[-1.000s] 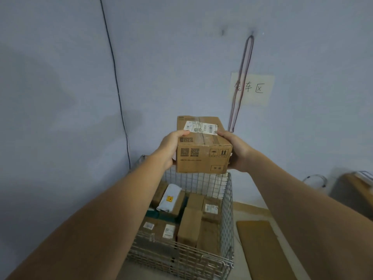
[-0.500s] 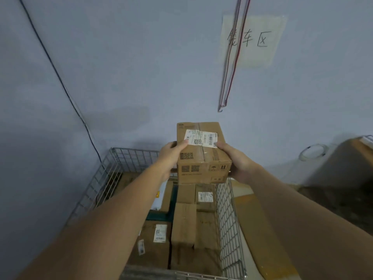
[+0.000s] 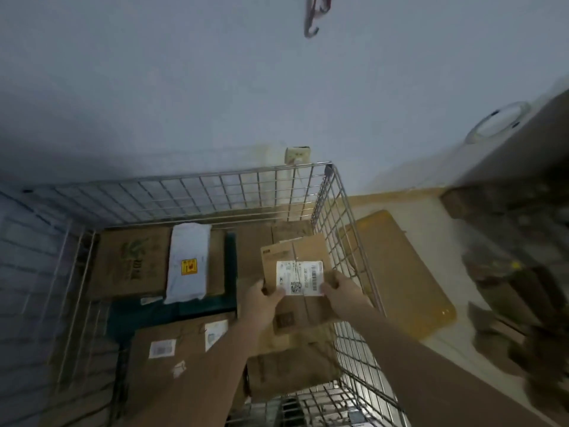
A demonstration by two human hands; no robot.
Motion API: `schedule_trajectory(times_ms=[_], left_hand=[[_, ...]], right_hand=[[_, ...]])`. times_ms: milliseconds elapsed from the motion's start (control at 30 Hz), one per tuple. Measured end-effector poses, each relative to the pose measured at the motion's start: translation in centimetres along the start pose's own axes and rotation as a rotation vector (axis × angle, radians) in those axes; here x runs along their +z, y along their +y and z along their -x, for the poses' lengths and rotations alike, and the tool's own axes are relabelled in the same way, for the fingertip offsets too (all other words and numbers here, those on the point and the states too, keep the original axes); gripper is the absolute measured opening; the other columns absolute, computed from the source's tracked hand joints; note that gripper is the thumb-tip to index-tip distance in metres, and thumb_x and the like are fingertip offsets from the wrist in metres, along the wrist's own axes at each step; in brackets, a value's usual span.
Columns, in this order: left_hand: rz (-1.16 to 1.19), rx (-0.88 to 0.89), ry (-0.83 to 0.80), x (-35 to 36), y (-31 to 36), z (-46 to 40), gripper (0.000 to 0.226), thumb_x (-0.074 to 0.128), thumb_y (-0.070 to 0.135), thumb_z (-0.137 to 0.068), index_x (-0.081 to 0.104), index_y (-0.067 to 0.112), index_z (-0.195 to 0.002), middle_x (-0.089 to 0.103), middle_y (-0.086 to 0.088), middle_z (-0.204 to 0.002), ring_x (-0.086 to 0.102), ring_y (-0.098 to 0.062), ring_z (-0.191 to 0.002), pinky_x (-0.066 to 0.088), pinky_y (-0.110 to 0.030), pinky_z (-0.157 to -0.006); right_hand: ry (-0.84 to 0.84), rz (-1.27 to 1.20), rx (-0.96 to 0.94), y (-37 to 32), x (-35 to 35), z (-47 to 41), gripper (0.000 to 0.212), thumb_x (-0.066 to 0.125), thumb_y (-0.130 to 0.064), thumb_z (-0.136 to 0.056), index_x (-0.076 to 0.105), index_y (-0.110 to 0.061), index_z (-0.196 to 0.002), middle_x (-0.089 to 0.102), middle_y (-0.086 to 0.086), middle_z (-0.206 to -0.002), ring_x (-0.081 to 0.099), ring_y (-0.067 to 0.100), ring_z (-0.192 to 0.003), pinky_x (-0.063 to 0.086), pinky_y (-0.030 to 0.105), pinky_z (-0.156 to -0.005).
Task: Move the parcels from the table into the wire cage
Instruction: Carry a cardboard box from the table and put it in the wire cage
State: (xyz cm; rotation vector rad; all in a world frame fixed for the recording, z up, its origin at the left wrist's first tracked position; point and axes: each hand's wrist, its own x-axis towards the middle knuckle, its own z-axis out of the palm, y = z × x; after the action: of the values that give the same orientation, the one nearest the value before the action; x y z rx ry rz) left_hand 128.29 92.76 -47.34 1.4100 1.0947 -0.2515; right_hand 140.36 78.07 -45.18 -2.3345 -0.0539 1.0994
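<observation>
A pale wall point(image 3: 215, 87) fills the upper half of the view, with a hook point(image 3: 311, 29) hanging near its top and a small socket plate point(image 3: 297, 155) low down, just behind the wire cage point(image 3: 184, 192). The cage stands against that wall, open at the top, its mesh sides rising around a floor already packed with parcels. Outside its right side a flat yellowish board point(image 3: 400, 278) lies on the floor, well apart from the dark, blurred clutter at the far right.

Inside the cage, a large printed carton point(image 3: 129, 263) sits at the back left, with a white mailer bag point(image 3: 187, 263) lying over its right edge — a yellow sticker shows on the bag. Nearer the camera lies a brown box with white labels point(image 3: 172, 359).

The carried parcel point(image 3: 295, 257), a brown cardboard box with a white shipping label on top, is inside the cage's right half, close to the right mesh wall and above the boxes there; whether it touches them cannot be told. The left hand point(image 3: 261, 303) grips its near left edge and the right hand point(image 3: 341, 294) its near right edge — both closed on the box, thumbs on top beside the label.
</observation>
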Motion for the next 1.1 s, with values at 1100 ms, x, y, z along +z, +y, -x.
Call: schedule_trajectory(times_ms=[1100], left_hand=[[-0.690,0.126,0.022,8.4,-14.1,-14.8,0.055,0.061,0.021,-0.100,0.037,0.023,-0.150,0.043,-0.007,-0.138,0.059,-0.016,-0.098,0.049,-0.029,-0.071]], right_hand=[[0.162,0.236,0.051,13.8,14.0,-12.8,0.067,0.062,-0.043,-0.098,0.031,-0.029,-0.156,0.016,0.015,-0.170,0.027,0.040,-0.153,0.040,0.057,-0.119]])
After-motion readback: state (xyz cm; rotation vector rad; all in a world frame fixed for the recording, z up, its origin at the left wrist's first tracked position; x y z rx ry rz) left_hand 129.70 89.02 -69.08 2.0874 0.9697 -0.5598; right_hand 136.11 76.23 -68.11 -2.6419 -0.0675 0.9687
